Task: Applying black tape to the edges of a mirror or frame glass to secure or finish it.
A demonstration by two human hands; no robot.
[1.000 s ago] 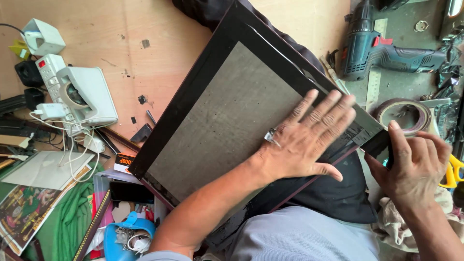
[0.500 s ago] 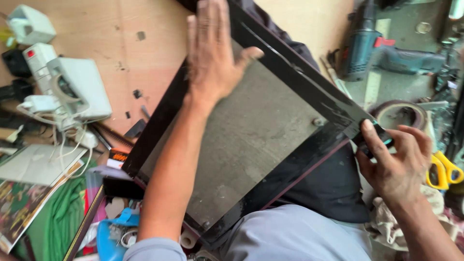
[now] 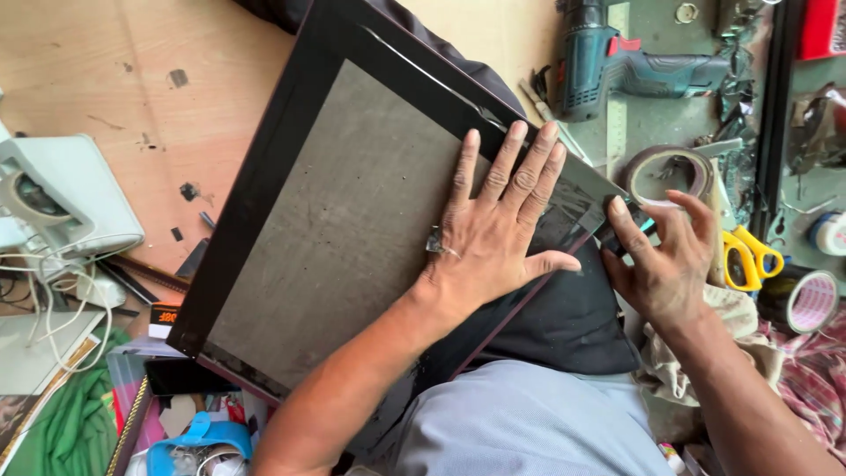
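A large black picture frame (image 3: 291,150) with a grey backing board (image 3: 344,229) lies face down across my lap. My left hand (image 3: 498,234) presses flat on the board near its right edge, fingers spread, a ring on one finger. My right hand (image 3: 665,260) grips a small dark tool (image 3: 621,231) with a teal part, held against the frame's right corner. What the tool is I cannot tell.
A teal cordless drill (image 3: 608,66) and a brown tape roll (image 3: 665,172) lie on the green bench at right, with yellow-handled scissors (image 3: 745,256) and another tape roll (image 3: 802,300). A white device (image 3: 62,198) with cables sits left. Clutter fills the lower left.
My left hand has come back from the frame's far edge to lie flat near the right corner. The frame has tilted slightly. My right hand stays at the corner.
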